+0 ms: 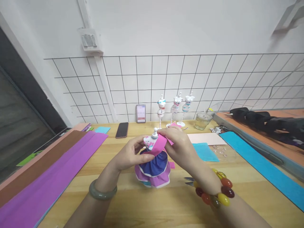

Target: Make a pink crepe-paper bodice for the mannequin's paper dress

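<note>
A small dress-form mannequin (148, 142) stands upright on the wooden table, wearing a layered skirt (153, 165) of dark blue and purple with white edges. A pink strip (159, 145) lies slantwise across its chest and over one shoulder. My left hand (133, 153) grips the mannequin's waist, its thumb pressed on the strip's lower end. At the shoulder, the fingers of my right hand (177, 141) are closed on the strip's upper end. Scissors (189, 181) lie partly under my right wrist.
Three bare mannequins, one of them a white dress form (161, 109), stand at the back by a glass (203, 121). Two phones, one a dark phone (122, 130), sit left of them. Purple sheets (64, 171) lie left; a blue strip (261, 167) lies right.
</note>
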Demonstrator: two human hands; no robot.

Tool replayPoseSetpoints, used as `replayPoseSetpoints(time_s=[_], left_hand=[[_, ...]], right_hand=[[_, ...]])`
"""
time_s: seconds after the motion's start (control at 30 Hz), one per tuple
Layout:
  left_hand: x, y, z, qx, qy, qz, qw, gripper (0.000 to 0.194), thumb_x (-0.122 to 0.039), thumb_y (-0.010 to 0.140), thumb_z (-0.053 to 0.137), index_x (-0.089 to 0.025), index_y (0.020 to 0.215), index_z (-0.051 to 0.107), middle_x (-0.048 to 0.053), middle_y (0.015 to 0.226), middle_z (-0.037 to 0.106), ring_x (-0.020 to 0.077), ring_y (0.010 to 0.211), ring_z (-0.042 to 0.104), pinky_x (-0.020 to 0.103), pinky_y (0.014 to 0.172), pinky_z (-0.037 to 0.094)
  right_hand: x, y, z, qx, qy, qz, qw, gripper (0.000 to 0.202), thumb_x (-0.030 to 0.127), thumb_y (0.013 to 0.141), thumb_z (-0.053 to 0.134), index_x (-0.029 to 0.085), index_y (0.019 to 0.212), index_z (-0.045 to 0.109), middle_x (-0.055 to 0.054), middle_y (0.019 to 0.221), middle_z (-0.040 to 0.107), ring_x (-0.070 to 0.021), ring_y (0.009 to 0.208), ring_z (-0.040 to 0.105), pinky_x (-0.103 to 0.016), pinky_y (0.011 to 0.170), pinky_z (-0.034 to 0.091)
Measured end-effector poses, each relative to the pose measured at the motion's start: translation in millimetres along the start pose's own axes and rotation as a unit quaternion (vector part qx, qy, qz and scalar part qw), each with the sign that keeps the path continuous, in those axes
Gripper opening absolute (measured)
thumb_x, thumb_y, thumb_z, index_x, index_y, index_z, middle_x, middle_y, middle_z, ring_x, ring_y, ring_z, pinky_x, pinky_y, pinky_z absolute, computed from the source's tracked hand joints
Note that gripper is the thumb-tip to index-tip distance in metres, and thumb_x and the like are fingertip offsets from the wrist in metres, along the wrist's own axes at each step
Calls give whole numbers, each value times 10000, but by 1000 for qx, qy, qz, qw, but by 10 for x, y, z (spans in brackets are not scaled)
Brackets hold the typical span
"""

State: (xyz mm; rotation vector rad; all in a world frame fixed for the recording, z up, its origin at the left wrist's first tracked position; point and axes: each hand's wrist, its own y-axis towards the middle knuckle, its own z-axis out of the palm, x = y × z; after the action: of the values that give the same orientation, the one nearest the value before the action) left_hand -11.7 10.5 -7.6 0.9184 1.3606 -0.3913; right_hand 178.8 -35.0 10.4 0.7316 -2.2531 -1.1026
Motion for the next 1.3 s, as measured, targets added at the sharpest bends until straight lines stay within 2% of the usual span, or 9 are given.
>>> replayPoseSetpoints(time_s=[0.27, 0.43, 0.53, 0.67, 0.8, 1.0, 1.1, 1.3], left_hand=[[-25, -2, 31, 5, -13, -7, 1000, 375, -264, 719, 760, -220, 1069, 634, 46, 1046, 657, 203, 982, 598, 304, 847, 456], [-9, 1, 21, -8, -17, -6, 1000, 476, -450, 706, 747, -192, 1087, 623, 80, 1057, 660, 237, 981, 600, 316, 821, 452], [22, -3, 8, -28, -5, -8, 1000, 475, -519, 780, 649, -186, 1118, 623, 75, 1025, 657, 218, 941, 597, 305, 798, 447], [33, -2, 21, -33, -11, -7, 999, 397, -477, 855, 574, -190, 1125, 626, 63, 1016, 649, 192, 913, 586, 287, 778, 438], [-5, 1, 54, -34, -7, -4, 999, 357, -448, 860, 578, -183, 1091, 639, 58, 992, 647, 182, 890, 573, 282, 774, 437], [-30, 1, 76, -47, -7, -21, 999, 326, -445, 847, 596, -174, 1024, 636, 41, 906, 644, 163, 820, 565, 265, 718, 430], [-32, 4, 79, -40, -9, -16, 999, 326, -442, 852, 591, -176, 1037, 633, 49, 950, 653, 169, 857, 574, 268, 736, 439], [-53, 0, 81, -52, 15, -14, 998, 302, -440, 852, 590, -173, 984, 640, 31, 881, 635, 138, 774, 550, 248, 677, 424]], right_hand=[[-29, -25, -24, -35, -38, 15, 999, 289, 6, 810, 475, 149, 985, 654, -73, 843, 731, -208, 747, 632, -387, 725, 455], [-22, -23, -35, -37, -57, 16, 998, 285, 13, 813, 469, 153, 987, 645, -63, 801, 710, -206, 718, 627, -388, 712, 450], [-24, -27, -32, -51, -69, -3, 996, 293, 14, 814, 461, 171, 996, 629, -61, 818, 709, -211, 743, 639, -385, 708, 456], [-9, -26, -53, -78, -118, -31, 990, 292, 30, 842, 455, 201, 1020, 609, -59, 829, 713, -210, 777, 654, -412, 792, 469], [27, -27, -104, -111, -169, -55, 978, 319, 24, 842, 491, 229, 1066, 586, -66, 948, 730, -212, 871, 667, -446, 887, 447], [69, -47, -176, -161, -197, -100, 962, 406, 25, 813, 568, 277, 1131, 568, -47, 1024, 738, -224, 929, 674, -462, 909, 438], [119, -52, -220, -180, -196, -126, 956, 403, 23, 792, 592, 265, 1114, 577, -55, 992, 746, -248, 928, 680, -493, 913, 435], [203, -115, -326, -173, -208, -182, 945, 390, 46, 773, 637, 279, 1081, 588, -41, 977, 751, -286, 990, 641, -539, 909, 452]])
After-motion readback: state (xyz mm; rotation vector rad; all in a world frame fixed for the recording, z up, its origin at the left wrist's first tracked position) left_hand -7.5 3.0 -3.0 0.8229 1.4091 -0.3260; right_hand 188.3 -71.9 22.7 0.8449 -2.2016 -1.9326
